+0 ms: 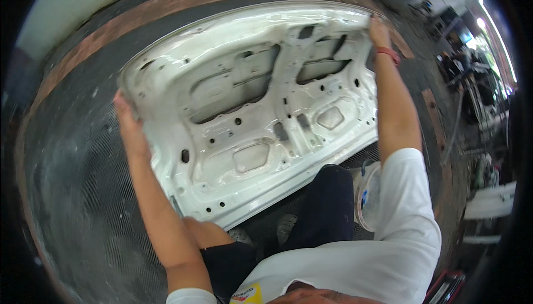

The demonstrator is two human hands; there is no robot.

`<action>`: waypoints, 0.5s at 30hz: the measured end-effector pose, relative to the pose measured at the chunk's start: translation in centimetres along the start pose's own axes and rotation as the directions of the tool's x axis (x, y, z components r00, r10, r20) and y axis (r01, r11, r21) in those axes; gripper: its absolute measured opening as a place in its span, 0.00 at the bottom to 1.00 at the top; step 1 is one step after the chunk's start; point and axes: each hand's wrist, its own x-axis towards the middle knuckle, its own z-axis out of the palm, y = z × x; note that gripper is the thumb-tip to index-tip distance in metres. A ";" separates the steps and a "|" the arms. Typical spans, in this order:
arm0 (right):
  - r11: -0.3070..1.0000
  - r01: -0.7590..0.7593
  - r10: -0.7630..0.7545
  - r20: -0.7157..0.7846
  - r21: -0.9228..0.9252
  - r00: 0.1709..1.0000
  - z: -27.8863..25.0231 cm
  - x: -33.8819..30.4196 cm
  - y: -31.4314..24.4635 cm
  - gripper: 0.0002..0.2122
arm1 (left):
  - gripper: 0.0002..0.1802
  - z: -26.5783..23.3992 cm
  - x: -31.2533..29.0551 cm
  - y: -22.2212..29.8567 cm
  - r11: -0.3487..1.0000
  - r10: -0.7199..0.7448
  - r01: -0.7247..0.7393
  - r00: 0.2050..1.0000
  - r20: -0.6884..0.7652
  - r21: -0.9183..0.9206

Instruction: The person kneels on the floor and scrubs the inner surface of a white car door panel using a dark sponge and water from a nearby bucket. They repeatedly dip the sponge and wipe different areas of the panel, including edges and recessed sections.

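A large white car trunk lid (pixel 280 100) slants across the view in front of me, its inner side with cutouts and bolt holes facing me. My left hand (pixel 132 129) grips the lid's left edge, with the fingers partly hidden along the rim. At the far right corner, my right hand (pixel 380 32) is closed over the edge, and its fingertips are hidden behind the panel. A red band (pixel 387 54) circles my right wrist. The lid's near edge lies low, close to my legs and shoes.
Beside my right leg stands a whitish bucket (pixel 367 201), partly covered by my sleeve. Dark ribbed matting (pixel 89 176) spreads on the left, with a reddish floor strip (pixel 133 13) beyond the lid. Metal parts and clutter (pixel 480 104) line the right side.
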 end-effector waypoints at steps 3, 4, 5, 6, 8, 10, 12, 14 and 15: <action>0.989 0.100 -0.082 -0.146 0.114 0.986 4.5 -1.9 -4.6 0.30 | 0.51 -1.3 1.2 -1.2 0.999 0.039 -0.038 0.999 0.029 -0.029; 0.970 0.187 -0.153 -0.208 0.155 0.966 6.2 -5.3 -7.7 0.28 | 0.51 -1.7 1.2 -0.6 1.000 0.030 -0.030 1.000 0.000 -0.003; 0.945 0.269 -0.212 -0.275 0.186 0.938 7.5 -9.5 -11.3 0.26 | 0.50 -1.5 0.9 -0.2 1.000 0.019 -0.019 1.000 -0.022 0.018; 0.890 0.394 -0.317 -0.311 0.230 0.896 7.9 -13.3 -15.0 0.24 | 0.50 -1.4 0.5 0.2 0.999 0.010 -0.009 0.999 -0.037 0.031; 0.776 0.545 -0.453 -0.319 0.318 0.832 6.9 -21.6 -23.6 0.22 | 0.50 -1.5 -0.8 2.1 0.998 0.018 -0.017 1.000 0.020 -0.059; 0.667 0.654 -0.560 -0.340 0.356 0.756 6.7 -28.9 -31.1 0.21 | 0.49 -0.6 -1.8 2.7 0.995 0.022 -0.020 1.000 0.018 -0.095; 0.603 0.714 -0.613 -0.365 0.357 0.700 7.9 -34.4 -37.3 0.22 | 0.49 0.4 -1.7 2.4 0.998 0.024 -0.027 0.997 -0.068 -0.049; 0.579 0.723 -0.660 -0.304 0.376 0.687 7.5 -38.4 -41.8 0.24 | 0.48 -0.2 -0.7 1.1 0.998 0.063 -0.064 0.996 -0.065 -0.012; 0.540 0.743 -0.704 -0.271 0.396 0.656 6.9 -40.1 -43.2 0.25 | 0.47 -1.1 0.0 0.5 0.995 0.103 -0.102 0.994 -0.022 0.008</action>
